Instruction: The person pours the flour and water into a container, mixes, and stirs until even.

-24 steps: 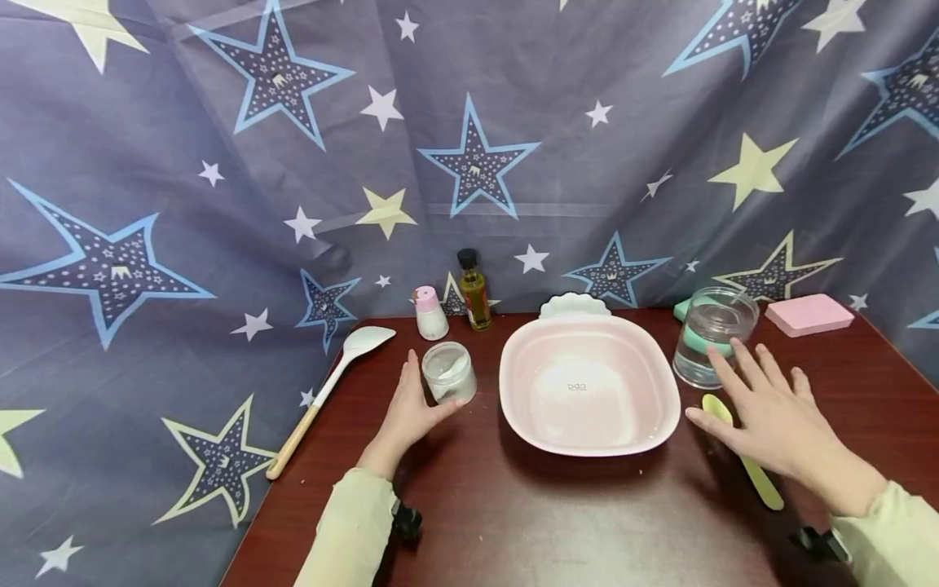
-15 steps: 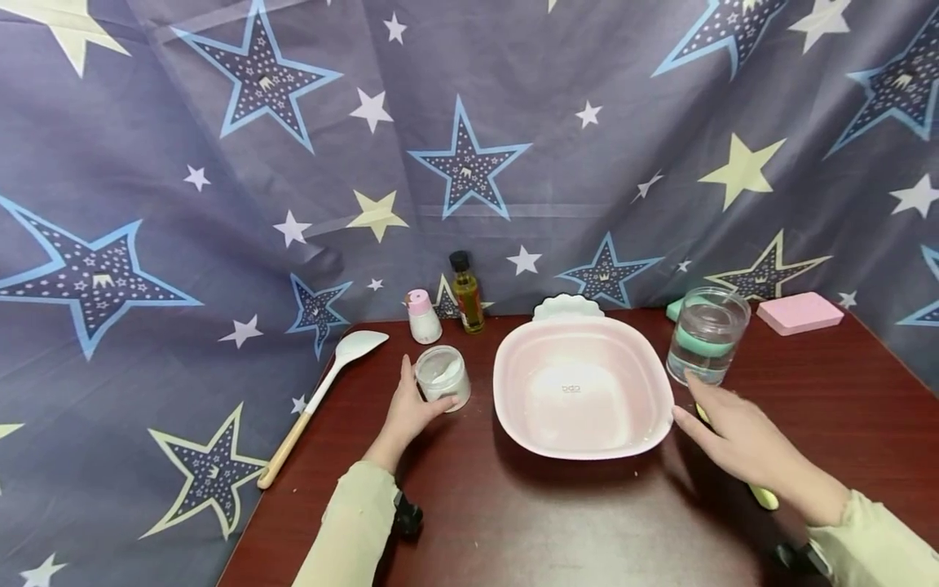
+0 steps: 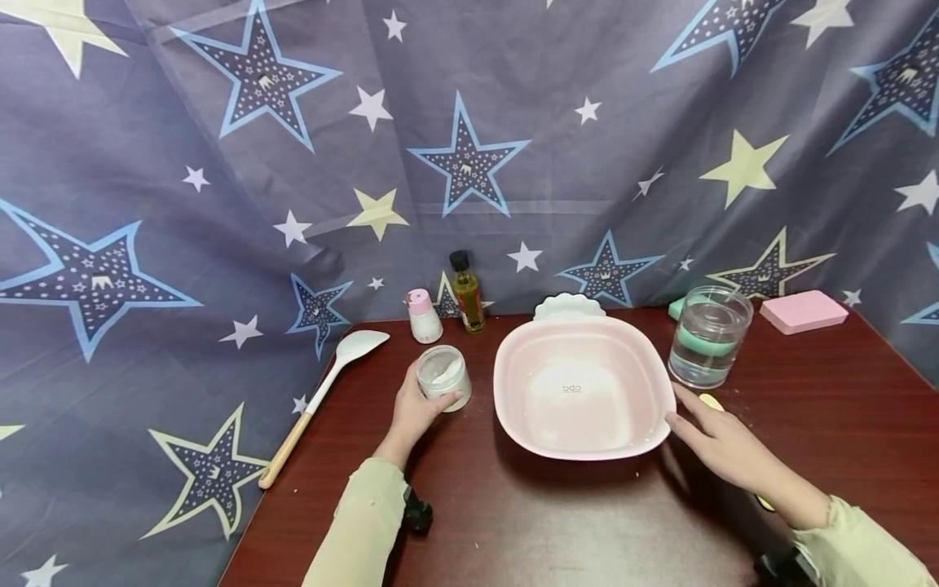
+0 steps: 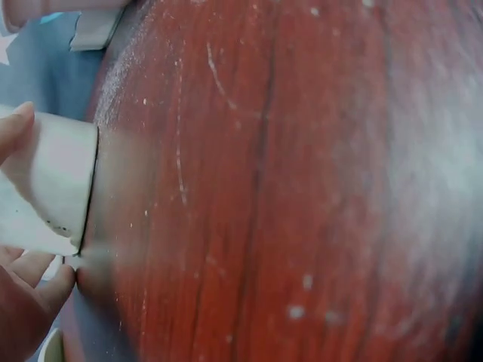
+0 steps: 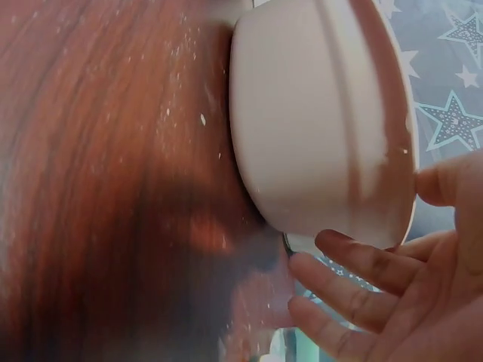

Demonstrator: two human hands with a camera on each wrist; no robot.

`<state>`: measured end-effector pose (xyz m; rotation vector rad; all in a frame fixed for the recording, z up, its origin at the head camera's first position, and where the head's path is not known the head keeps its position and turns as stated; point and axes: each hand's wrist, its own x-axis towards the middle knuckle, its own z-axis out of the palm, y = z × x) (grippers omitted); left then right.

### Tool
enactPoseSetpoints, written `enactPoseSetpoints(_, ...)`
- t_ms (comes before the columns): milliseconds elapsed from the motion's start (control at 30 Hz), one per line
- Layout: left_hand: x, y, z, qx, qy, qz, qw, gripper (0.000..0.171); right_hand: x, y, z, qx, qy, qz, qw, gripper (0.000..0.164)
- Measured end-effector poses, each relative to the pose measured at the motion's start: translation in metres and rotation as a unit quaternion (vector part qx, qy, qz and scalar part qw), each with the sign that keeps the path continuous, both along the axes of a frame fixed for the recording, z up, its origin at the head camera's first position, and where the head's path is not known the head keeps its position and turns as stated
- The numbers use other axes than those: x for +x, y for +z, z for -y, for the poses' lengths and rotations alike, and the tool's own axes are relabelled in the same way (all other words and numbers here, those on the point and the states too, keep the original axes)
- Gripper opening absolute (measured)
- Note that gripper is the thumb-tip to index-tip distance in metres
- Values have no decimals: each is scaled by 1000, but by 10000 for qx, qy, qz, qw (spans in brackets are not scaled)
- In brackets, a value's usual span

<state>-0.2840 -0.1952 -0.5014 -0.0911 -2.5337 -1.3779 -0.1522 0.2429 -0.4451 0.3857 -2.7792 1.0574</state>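
My left hand [image 3: 412, 412] holds a small clear jar [image 3: 456, 393] of white powder, fingers on the far side and thumb across its near side. In the left wrist view the jar [image 4: 56, 177] stands on the table between thumb and fingers. At the pale pink square basin [image 3: 524, 367], my right hand [image 3: 729, 452] reaches the right rim with fingers stretched. The right wrist view shows the thumb [image 5: 438, 185] at the basin's rim and the other fingers spread along its outer side. Beneath the right hand lies a yellow-green spoon [image 3: 710, 401], mostly covered.
A clear jar of water [image 3: 710, 346] stands right of the basin, near a pink sponge [image 3: 803, 312] and a green block [image 3: 676, 309]. Behind the left hand are a pink-capped shaker [image 3: 424, 319] and an oil bottle [image 3: 468, 297]. A white spatula [image 3: 323, 391] lies along the left edge.
My right hand has moved left and down from near the water jar to the basin's right rim. The left hand has closed in around the powder jar.
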Motion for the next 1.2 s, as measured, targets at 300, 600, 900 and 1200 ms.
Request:
enactPoseSetpoints(300,6,5,2,-144,213,180,9995,90,-2,0,7,-1166,51,786,9901,48)
enactPoseSetpoints(600,14,34,-1,-495,45,-201,9986,88,-6,-5,8,-2655,720,918,9570,45)
enactPoseSetpoints(900,23,77,-9,-637,-327,-558,9959,82,-8,-6,5,-3007,925,1220,9413,49)
enactPoseSetpoints(1200,36,115,-40,-1021,-966,-1018,9848,83,-9,-7,2,-3057,998,1247,9386,49)
